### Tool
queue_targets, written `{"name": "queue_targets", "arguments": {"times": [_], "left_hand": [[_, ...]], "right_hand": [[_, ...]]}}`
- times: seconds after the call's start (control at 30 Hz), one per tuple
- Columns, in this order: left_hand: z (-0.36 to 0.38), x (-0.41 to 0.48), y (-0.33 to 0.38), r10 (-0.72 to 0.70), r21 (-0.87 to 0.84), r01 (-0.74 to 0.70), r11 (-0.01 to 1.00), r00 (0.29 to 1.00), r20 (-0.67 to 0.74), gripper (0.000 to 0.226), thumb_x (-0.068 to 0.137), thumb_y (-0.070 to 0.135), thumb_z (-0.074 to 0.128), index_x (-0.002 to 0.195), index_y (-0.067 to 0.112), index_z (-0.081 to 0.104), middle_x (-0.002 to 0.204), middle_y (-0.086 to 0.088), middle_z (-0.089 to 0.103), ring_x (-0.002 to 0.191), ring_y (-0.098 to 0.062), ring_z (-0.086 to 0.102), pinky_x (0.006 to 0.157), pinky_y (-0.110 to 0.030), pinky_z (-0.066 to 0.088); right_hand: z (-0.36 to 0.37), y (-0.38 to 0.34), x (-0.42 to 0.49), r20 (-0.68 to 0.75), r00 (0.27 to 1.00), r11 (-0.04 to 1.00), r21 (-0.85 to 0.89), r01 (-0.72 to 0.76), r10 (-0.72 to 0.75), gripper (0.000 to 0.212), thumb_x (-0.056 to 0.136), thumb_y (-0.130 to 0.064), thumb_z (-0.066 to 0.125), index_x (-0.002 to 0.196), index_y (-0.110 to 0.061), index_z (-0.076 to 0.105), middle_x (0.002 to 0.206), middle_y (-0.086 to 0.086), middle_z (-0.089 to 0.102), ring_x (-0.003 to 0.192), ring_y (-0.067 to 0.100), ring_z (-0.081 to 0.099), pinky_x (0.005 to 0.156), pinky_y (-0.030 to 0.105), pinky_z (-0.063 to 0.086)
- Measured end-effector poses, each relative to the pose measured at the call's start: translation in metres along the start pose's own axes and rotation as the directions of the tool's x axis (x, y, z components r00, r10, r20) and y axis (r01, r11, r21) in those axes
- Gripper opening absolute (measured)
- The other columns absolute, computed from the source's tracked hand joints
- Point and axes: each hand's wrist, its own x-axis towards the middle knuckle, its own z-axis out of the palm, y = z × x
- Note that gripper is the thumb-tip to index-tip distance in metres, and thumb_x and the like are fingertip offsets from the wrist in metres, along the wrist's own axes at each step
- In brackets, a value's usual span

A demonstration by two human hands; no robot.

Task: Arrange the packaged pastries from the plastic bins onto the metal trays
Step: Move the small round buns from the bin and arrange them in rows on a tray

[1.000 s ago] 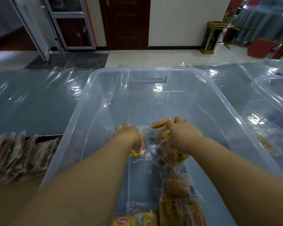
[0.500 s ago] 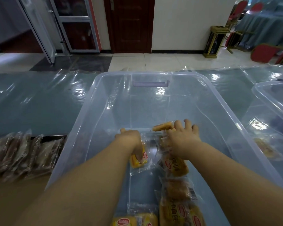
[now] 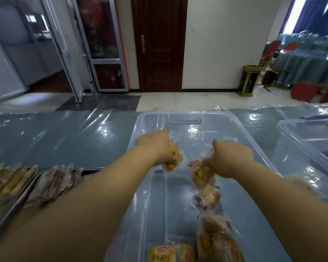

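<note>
Fingers of the left hand (image 3: 155, 146) curl round a yellow packaged pastry (image 3: 175, 157) over the middle of the clear bin (image 3: 140, 127); the right hand (image 3: 232, 157) grips another packet (image 3: 201, 173). By the bin's near edge, one wrapper (image 3: 164, 255) reads 小面包.

Film-covered grey-blue table (image 3: 64, 144) with a clear plastic bin (image 3: 178, 114), a second bin (image 3: 301, 123) at right, metal trays (image 3: 9, 212) at left.
</note>
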Motion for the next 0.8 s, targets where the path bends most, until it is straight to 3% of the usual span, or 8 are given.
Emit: {"name": "queue_targets", "arguments": {"times": [0.07,0.2,0.33,0.47,0.57,0.67,0.8], "left_hand": [[-0.022,-0.024,-0.01,0.034,-0.07,-0.043,0.997,0.991,-0.132,0.064,0.057,0.058,0.075,0.099,0.027,0.039,0.093,0.004,0.054,0.079,-0.02,0.054,0.061,-0.031,0.039],[-0.058,-0.085,-0.047,0.012,-0.306,-0.129,0.943,0.934,-0.357,0.065,0.051,0.062,0.077,0.094,0.033,0.038,0.085,0.014,0.051,0.074,-0.009,0.052,0.058,-0.028,0.041],[-0.078,-0.155,-0.102,-0.046,-0.438,-0.207,0.875,0.864,-0.501,0.064,0.044,0.069,0.072,0.089,0.04,0.037,0.085,0.019,0.051,0.076,-0.003,0.053,0.059,-0.027,0.046],[-0.08,-0.226,-0.17,-0.148,-0.512,-0.189,0.838,0.824,-0.547,0.066,0.042,0.073,0.07,0.093,0.043,0.039,0.091,0.019,0.052,0.08,-0.005,0.055,0.069,-0.037,0.053],[-0.076,-0.279,-0.229,-0.232,-0.533,-0.129,0.836,0.798,-0.557,0.073,0.04,0.078,0.065,0.099,0.041,0.042,0.089,0.022,0.049,0.079,0.0,0.05,0.069,-0.036,0.053],[-0.066,-0.331,-0.285,-0.306,-0.562,-0.067,0.824,0.783,-0.541,0.078,0.038,0.077,0.061,0.102,0.036,0.043,0.088,0.02,0.048,0.077,0.003,0.048,0.063,-0.028,0.048],[-0.048,-0.389,-0.352,-0.406,-0.661,-0.025,0.75,0.771,-0.491,0.062,0.048,0.058,0.08,0.095,0.035,0.047,0.087,0.017,0.054,0.075,0.001,0.053,0.056,-0.015,0.037]], "right_hand": [[-0.019,-0.007,-0.014,-0.108,0.994,0.997,0.077,-0.009,0.017,0.04,0.081,-0.062,0.049,0.091,-0.023,0.042,0.09,0.0,0.058,0.076,0.022,0.053,0.061,0.033,0.042],[-0.058,-0.033,-0.05,-0.297,0.953,0.967,0.253,0.009,0.068,0.043,0.08,-0.065,0.052,0.093,-0.024,0.045,0.074,-0.005,0.05,0.068,0.016,0.05,0.05,0.026,0.029],[-0.088,-0.08,-0.091,-0.399,0.913,0.911,0.404,0.084,0.092,0.046,0.076,-0.069,0.054,0.089,-0.025,0.044,0.072,-0.006,0.054,0.063,0.012,0.053,0.051,0.027,0.038],[-0.103,-0.149,-0.133,-0.497,0.864,0.837,0.504,0.213,0.079,0.043,0.073,-0.067,0.058,0.085,-0.027,0.049,0.068,-0.013,0.052,0.061,0.003,0.049,0.049,0.025,0.036],[-0.1,-0.212,-0.166,-0.511,0.858,0.788,0.548,0.279,0.051,0.043,0.072,-0.068,0.058,0.086,-0.029,0.048,0.071,-0.013,0.052,0.063,0.002,0.049,0.048,0.023,0.033],[-0.086,-0.276,-0.197,-0.481,0.876,0.743,0.588,0.321,0.002,0.044,0.072,-0.068,0.058,0.09,-0.029,0.05,0.075,-0.012,0.053,0.067,0.006,0.052,0.055,0.027,0.044],[-0.057,-0.356,-0.23,-0.422,0.905,0.676,0.65,0.348,-0.06,0.046,0.072,-0.068,0.059,0.091,-0.027,0.053,0.077,-0.011,0.056,0.071,0.008,0.055,0.06,0.031,0.047]]}}
